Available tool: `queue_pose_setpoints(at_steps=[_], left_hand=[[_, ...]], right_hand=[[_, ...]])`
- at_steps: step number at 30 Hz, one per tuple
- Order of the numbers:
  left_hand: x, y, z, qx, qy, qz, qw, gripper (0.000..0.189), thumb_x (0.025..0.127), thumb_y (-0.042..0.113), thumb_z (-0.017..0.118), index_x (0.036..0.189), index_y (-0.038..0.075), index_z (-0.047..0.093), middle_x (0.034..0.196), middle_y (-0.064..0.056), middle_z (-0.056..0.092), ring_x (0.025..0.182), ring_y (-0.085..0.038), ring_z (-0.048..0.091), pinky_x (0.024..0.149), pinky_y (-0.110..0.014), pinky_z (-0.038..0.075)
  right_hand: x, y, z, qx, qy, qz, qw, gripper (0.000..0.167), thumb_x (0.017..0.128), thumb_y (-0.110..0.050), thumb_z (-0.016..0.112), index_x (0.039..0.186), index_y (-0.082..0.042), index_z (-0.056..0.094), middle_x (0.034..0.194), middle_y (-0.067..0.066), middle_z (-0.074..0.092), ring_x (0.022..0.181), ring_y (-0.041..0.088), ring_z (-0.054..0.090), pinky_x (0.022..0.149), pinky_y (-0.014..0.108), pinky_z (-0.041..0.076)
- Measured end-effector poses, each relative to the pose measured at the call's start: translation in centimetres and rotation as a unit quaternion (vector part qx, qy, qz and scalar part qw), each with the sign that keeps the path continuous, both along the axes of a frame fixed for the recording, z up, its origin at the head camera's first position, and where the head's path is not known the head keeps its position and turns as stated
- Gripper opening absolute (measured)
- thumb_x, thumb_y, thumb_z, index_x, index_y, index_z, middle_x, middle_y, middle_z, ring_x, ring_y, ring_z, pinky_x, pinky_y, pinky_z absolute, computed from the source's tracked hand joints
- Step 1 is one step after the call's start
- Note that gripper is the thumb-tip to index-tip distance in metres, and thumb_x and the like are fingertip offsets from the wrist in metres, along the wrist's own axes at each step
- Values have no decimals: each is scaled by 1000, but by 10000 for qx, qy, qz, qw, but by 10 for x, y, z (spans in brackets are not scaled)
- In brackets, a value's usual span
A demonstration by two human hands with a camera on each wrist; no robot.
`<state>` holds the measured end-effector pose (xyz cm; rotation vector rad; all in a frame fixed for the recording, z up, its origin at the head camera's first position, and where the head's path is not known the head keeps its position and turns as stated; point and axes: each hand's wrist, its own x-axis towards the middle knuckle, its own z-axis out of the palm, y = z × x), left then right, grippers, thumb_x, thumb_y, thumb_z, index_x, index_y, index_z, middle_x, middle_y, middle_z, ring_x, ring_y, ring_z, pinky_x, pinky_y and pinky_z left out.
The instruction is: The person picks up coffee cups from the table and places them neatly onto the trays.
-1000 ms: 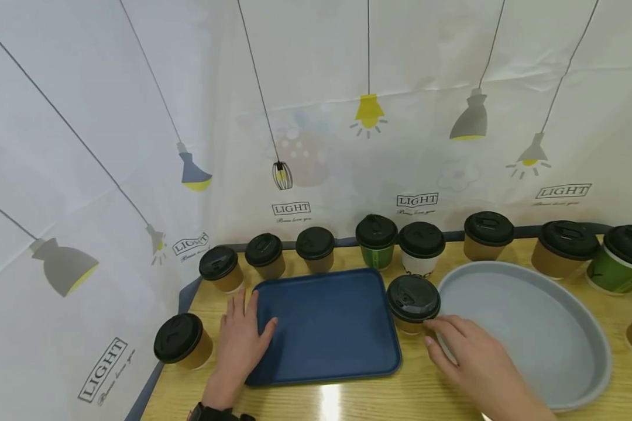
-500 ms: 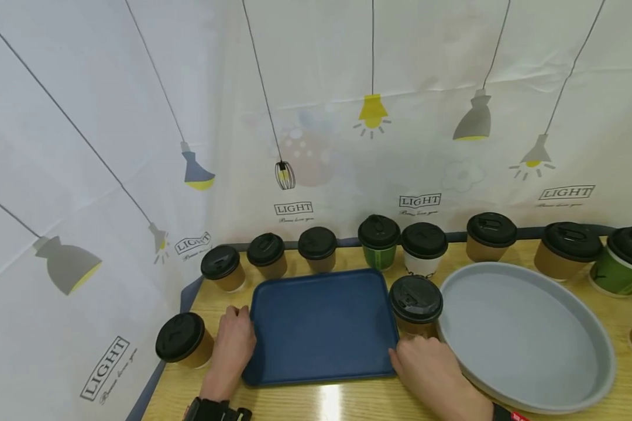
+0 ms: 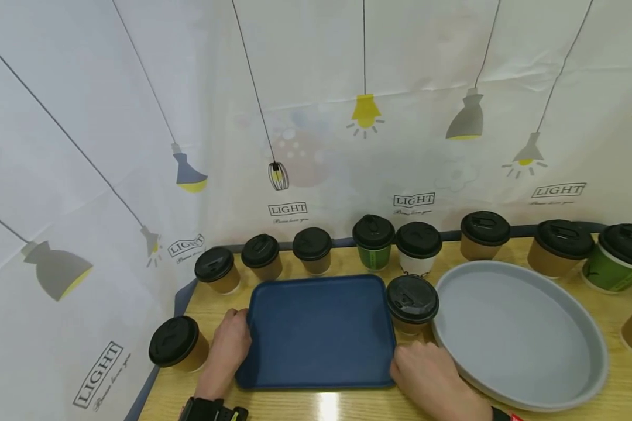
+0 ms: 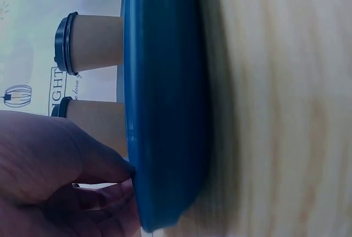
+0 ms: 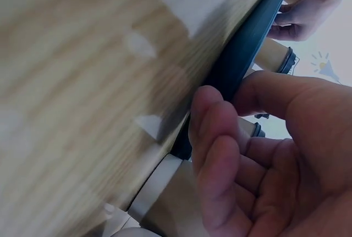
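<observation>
A blue rectangular tray (image 3: 316,336) is held at both short sides, its surface bare. My left hand (image 3: 230,342) pinches its left rim; in the left wrist view the thumb (image 4: 104,163) presses the edge and a shadow shows under the tray (image 4: 170,110). My right hand (image 3: 426,374) grips the right rim near the front corner. Its curled fingers (image 5: 217,154) reach under the tray (image 5: 242,44) in the right wrist view, with the thumb on top. Just behind the right hand, a brown cup with a black lid (image 3: 412,301) stands close against the tray's right side.
A round grey tray (image 3: 521,327) lies to the right. Several lidded paper cups line the back, among them a green cup (image 3: 374,242) and a white cup (image 3: 418,248). Another brown cup (image 3: 179,345) stands left of my left hand. Printed cloth (image 3: 316,117) hangs behind the wooden table (image 3: 289,404).
Both hands have gone from reaching with spread fingers to gripping the blue tray's sides. Over the last half second its far edge has come slightly nearer to me, away from the back cups.
</observation>
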<state>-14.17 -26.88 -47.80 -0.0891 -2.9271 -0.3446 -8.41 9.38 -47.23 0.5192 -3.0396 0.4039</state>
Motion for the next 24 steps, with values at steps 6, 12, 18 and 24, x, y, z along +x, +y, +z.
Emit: queue_pose_setpoints(at_steps=[6, 12, 18, 24], left_hand=[[0, 0, 1, 58, -26, -51, 10000, 27, 92, -11, 55, 115, -14, 67, 96, -25, 62, 86, -41, 65, 74, -54, 57], [-2, 3, 1, 173, -153, -94, 9997, 28, 92, -10, 55, 117, -14, 67, 98, -25, 62, 89, -41, 65, 76, -54, 56], [-2, 3, 2, 291, -413, 39, 9987, 28, 92, -8, 57, 118, -12, 68, 97, -23, 64, 89, -41, 65, 76, -55, 56], [-4, 1, 4, 296, -450, 68, 9985, 27, 92, -8, 58, 116, -13, 68, 94, -23, 64, 89, -43, 66, 77, -56, 56]], right_hand=[[4, 4, -1, -96, -61, 117, 9999, 44, 86, -16, 75, 54, -19, 45, 49, -1, 38, 41, 18, 42, 41, 38, 40], [7, 16, 11, -63, -665, -89, 9977, 40, 93, -34, 76, 64, -18, 55, 54, -3, 44, 47, 16, 48, 47, 39, 45], [16, 57, 28, -26, -120, -679, 9976, 30, 92, -38, 77, 78, -18, 61, 65, -7, 51, 57, 13, 50, 51, 36, 46], [19, 85, 17, 304, -28, -747, 9967, 25, 91, -36, 79, 88, -14, 67, 79, -3, 59, 68, 16, 57, 57, 40, 53]])
